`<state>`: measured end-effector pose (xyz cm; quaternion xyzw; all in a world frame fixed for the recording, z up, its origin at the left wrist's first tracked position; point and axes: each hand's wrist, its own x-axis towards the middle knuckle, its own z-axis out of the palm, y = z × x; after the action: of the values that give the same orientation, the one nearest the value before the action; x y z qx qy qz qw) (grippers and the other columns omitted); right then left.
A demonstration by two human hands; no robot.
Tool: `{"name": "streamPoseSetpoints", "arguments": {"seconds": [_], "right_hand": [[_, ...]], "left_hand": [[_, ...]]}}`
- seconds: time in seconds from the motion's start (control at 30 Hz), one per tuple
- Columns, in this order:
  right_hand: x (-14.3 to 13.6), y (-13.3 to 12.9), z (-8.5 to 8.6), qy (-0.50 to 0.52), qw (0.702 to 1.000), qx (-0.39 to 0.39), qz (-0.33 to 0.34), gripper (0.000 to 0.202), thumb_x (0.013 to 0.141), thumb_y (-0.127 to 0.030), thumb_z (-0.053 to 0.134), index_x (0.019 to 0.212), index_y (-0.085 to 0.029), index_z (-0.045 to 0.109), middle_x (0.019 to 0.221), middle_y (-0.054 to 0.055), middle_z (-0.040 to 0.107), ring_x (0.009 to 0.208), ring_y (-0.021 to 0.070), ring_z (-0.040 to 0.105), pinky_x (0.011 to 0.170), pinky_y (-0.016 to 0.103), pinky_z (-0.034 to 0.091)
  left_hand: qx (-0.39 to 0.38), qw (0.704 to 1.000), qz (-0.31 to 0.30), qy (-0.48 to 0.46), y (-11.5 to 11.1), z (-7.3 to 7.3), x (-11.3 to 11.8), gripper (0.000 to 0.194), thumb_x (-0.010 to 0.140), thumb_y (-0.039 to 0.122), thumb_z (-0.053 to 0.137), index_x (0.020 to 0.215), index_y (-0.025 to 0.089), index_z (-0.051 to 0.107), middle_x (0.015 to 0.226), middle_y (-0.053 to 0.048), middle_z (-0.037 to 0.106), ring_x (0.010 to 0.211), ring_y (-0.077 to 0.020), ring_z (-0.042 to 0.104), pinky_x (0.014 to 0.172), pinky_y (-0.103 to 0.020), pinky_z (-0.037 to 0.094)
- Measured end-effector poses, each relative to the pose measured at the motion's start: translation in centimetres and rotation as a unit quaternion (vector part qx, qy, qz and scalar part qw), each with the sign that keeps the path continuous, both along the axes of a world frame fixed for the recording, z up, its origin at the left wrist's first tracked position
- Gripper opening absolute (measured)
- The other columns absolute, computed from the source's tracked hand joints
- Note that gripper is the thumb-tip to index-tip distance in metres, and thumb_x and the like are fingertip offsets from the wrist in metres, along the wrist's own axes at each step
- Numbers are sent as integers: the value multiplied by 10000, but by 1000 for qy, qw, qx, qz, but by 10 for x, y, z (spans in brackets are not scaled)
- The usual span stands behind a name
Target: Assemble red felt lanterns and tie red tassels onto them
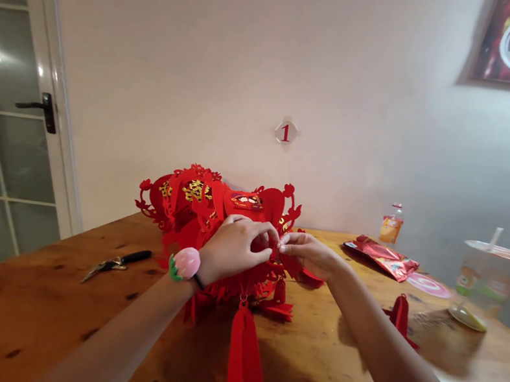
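A red festive lantern [197, 197] with cut-out edges and gold lettering lies on the wooden table [77, 331]. My left hand [241, 241] arches over its near side, thumb and fingers curled in against the red pieces. From the right, my right hand [308, 253] pinches at the lantern's edge, its fingertips meeting those of the left. Whatever sits between the right fingertips is too small to tell. A long red tassel strip [247, 361] hangs from a small ring on the lantern toward me. My left wrist wears a band with a pink strawberry-shaped ornament [185, 264].
Left of the lantern lie pliers [116, 264] with a black handle. To the right are a red foil packet [384, 258], a small bottle [392, 223], a red tassel piece [400, 317] and a clear cup [484, 291] with a straw. A wall rises behind the table.
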<state>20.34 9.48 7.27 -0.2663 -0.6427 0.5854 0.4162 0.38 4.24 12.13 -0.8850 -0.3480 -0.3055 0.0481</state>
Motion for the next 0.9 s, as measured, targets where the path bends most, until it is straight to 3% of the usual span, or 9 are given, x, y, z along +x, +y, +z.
{"name": "streamPoseSetpoints", "arguments": {"seconds": [0.13,0.47,0.63,0.77,0.9], "right_hand": [[0,1,-1,-4,1000,6,-11,186,607,-251,769,731,-162,663,678,-20,632,650,79,559,624,205,408],[-5,-5,6,-41,998,37,-11,235,581,-273,782,741,-161,651,668,-7,630,650,105,580,601,219,448],[-6,-11,11,-23,999,32,-6,248,591,-235,778,771,-162,624,696,-13,628,655,86,583,594,193,447],[-4,-15,15,6,1000,0,29,275,621,-197,759,838,-175,592,768,-17,634,711,65,596,646,168,455],[-4,-15,14,1,1000,-8,17,280,621,-180,755,819,-176,557,763,-22,617,714,61,594,670,170,458]], "left_hand": [[25,1000,10,14,0,-1,2,118,780,315,566,882,265,598,767,46,641,783,-151,568,877,-361,328],[52,997,21,43,-5,2,1,99,791,303,533,788,231,601,734,25,620,761,-163,534,789,-331,360],[16,1000,11,-20,0,0,1,93,759,295,560,743,215,605,720,20,612,710,-141,537,673,-257,394],[-12,997,-10,-79,3,-1,0,87,759,258,552,734,202,614,725,21,620,691,-119,551,680,-232,406],[-29,995,-17,-95,4,-1,0,84,755,242,553,727,197,617,715,24,621,680,-112,558,676,-223,412]]}}
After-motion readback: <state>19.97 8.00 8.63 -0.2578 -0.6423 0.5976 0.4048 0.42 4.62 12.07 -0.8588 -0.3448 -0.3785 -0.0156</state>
